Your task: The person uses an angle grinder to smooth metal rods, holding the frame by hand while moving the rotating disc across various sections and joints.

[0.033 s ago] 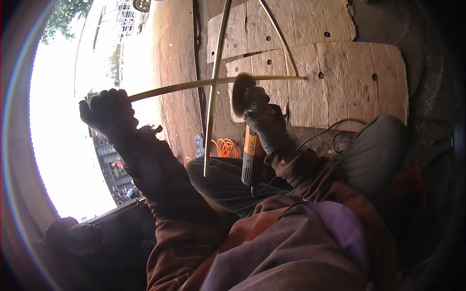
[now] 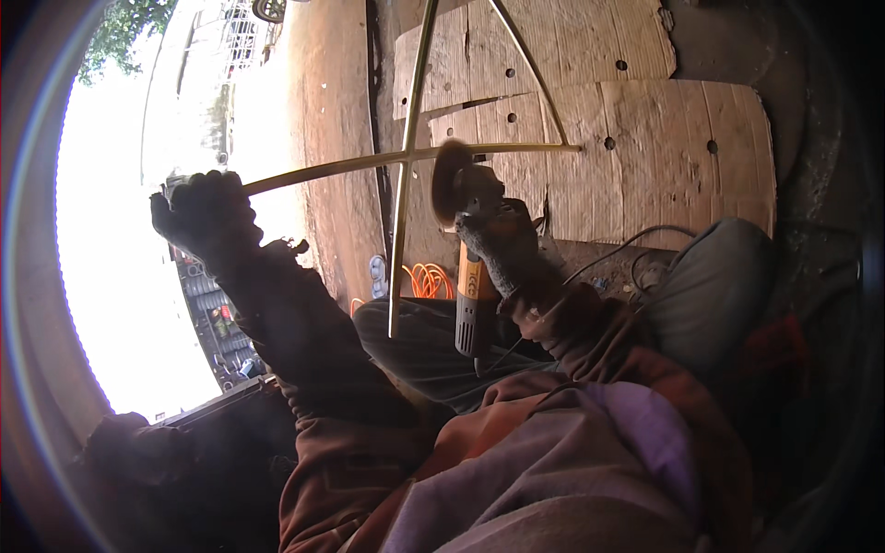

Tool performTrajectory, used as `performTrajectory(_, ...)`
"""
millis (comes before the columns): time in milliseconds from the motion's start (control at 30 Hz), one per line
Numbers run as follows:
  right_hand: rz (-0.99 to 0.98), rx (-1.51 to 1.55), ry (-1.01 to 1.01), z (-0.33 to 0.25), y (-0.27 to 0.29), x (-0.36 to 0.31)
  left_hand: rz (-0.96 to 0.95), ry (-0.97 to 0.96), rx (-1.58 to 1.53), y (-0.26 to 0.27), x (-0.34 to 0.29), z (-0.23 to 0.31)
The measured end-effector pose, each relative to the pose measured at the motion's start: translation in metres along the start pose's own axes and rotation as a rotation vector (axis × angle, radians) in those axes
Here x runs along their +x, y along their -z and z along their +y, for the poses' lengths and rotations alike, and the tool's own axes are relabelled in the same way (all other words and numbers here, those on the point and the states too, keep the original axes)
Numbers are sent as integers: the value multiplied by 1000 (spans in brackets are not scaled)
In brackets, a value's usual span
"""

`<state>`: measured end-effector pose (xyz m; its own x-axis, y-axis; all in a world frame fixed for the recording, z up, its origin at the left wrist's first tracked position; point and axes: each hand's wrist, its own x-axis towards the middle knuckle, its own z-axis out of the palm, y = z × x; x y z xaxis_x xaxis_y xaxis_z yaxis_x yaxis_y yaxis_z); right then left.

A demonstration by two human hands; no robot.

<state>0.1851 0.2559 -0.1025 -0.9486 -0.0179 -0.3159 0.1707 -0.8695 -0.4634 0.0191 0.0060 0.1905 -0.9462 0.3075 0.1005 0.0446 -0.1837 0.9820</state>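
Observation:
A frame of thin brass-coloured metal bars (image 2: 323, 170) stretches across the upper middle, its bars crossing left of the grinder. My left hand (image 2: 210, 217), dark and apparently gloved, is closed round the left end of the crossbar. In my gloved right hand (image 2: 509, 247) is an orange and black angle grinder (image 2: 468, 300), gripped near its head with the body hanging down toward my lap. Its round brown disc (image 2: 449, 184) looks blurred and sits at the crossbar, just right of the crossing. Whether disc and bar touch, I cannot tell.
Flattened cardboard sheets (image 2: 664, 170) with round holes lie under the frame's right side. A dark cable (image 2: 622, 247) curves past my bent knee (image 2: 714, 276). Coiled orange cord (image 2: 430, 278) lies beyond my other leg. Several small items fill a rack or tray (image 2: 217, 318) at the left.
The grinder and my right hand have shifted slightly left, bringing the disc nearer the bars' crossing. My left hand and the frame look almost unmoved.

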Motion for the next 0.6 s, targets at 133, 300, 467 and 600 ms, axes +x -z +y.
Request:
performTrajectory(133,26,10,-27,5,-12,-9,479,-89,277,-36,-3,-19)
performTrajectory(300,66,-10,-87,16,28,8,138,-10,259,-14,-12,1)
performTrajectory(467,48,-189,-107,-1,43,19,219,-105,212,-34,-2,-18)
performTrajectory(600,-105,-229,-31,-19,11,7,152,-36,3,-19,3,-8)
